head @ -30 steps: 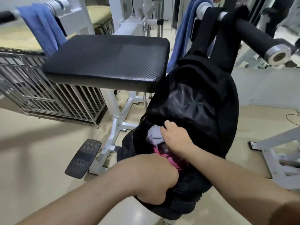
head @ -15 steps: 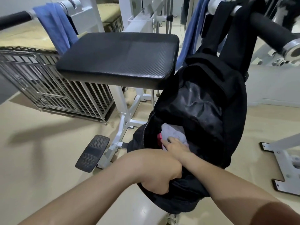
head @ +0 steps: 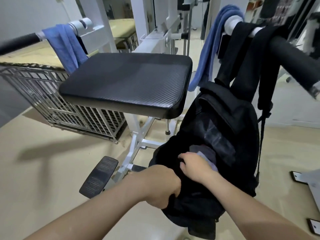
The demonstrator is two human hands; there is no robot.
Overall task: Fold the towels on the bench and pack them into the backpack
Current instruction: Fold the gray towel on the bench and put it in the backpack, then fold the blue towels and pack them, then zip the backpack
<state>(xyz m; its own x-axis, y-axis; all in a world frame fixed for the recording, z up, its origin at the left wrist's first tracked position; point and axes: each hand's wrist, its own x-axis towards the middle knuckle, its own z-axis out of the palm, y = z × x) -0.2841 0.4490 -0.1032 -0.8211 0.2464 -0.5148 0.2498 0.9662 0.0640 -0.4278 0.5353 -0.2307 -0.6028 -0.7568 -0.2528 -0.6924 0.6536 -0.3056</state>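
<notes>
Bench pad [head: 126,80], beige floor [head: 43,170] below it. Backpack [head: 225,127] hangs right of bench pad, grey towel [head: 206,152] inside. Left hand [head: 161,184] clenches backpack rim; right hand [head: 194,166] curled at opening, grip unclear. Wire cage [head: 69,108] left of bench pad.

Soft, fairly bright indoor light. A broad, soft-edged shadow falls leftward across the glossy beige floor [head: 26,196], with pale reflections beside it. A dull sheen crosses the black padded bench top [head: 124,80]. The black fabric backpack [head: 242,122] loses nearly all detail in darkness. Wide-angle distortion bends lines near the edges. The black foam-covered bar [head: 294,56] at upper right is motion-blurred.
</notes>
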